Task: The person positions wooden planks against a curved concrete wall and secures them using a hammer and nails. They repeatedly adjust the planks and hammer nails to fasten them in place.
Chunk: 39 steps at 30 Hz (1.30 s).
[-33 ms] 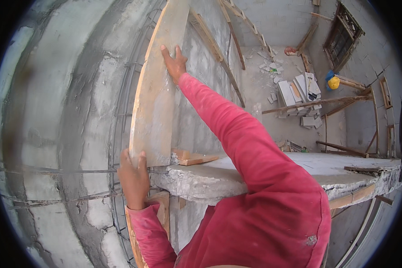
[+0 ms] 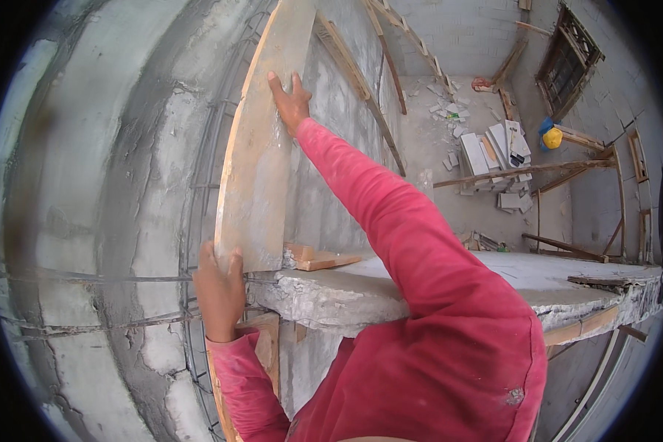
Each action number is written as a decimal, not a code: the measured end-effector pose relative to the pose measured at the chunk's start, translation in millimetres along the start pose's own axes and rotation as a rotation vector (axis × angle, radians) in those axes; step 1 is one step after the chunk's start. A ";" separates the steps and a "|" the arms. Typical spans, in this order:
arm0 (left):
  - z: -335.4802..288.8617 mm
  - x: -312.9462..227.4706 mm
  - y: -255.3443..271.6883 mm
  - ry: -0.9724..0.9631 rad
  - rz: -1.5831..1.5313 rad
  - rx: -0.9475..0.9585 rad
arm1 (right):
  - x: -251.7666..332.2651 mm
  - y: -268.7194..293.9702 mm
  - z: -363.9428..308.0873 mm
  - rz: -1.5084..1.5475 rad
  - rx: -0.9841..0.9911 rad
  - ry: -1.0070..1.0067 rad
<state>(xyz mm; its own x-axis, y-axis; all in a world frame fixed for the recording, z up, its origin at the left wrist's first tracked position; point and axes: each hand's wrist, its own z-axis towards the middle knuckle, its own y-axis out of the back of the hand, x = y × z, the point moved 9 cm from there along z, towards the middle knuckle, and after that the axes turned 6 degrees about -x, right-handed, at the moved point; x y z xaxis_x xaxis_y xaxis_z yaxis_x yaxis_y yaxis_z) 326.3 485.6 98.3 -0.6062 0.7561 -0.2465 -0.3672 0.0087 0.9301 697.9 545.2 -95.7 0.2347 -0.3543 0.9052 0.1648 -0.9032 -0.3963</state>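
Observation:
A long wooden board [image 2: 254, 199] stands on edge and runs away from me, its pale sawn edge on the left. My left hand [image 2: 222, 295] is closed at the board's near lower end, thumb and a finger showing against it. Farther along, my right hand [image 2: 293, 107] holds the board with arm stretched out, thumb and finger visible on its face; the other fingers are hidden. Beside the board's near end, a small wood piece [image 2: 320, 261] lies on the rough concrete ledge [image 2: 331, 298].
Steel bars [image 2: 206, 184] run along the board's left, next to a ribbed grey concrete surface [image 2: 74, 177]. Wooden props [image 2: 361, 88] lean at the right. Below lie stacked pale blocks [image 2: 486, 151], rubble [image 2: 449, 110] and a yellow object [image 2: 551, 138]. Another plank [image 2: 269, 346] stands under the ledge.

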 end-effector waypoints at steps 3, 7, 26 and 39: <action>20.2 6.5 -7.9 -0.075 0.033 0.081 | 0.6 5.9 -2.9 -0.041 -0.038 -0.003; 42.5 0.7 -8.6 -0.059 0.127 0.122 | 12.5 1.0 1.0 -0.041 -0.015 -0.005; 33.0 16.2 -15.1 -0.025 -0.020 0.050 | 9.1 -7.2 1.8 -0.015 0.108 -0.047; 33.6 22.9 -16.1 -0.046 -0.048 0.270 | 26.7 -7.9 -15.5 -0.048 0.176 -0.007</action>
<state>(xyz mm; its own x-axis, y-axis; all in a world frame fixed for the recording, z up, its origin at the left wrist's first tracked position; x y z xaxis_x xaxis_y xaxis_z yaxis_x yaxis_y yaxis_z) 342.1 524.7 86.9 -0.5575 0.7795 -0.2855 -0.1900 0.2150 0.9580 688.0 539.1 -66.0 0.2294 -0.3094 0.9228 0.3407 -0.8626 -0.3739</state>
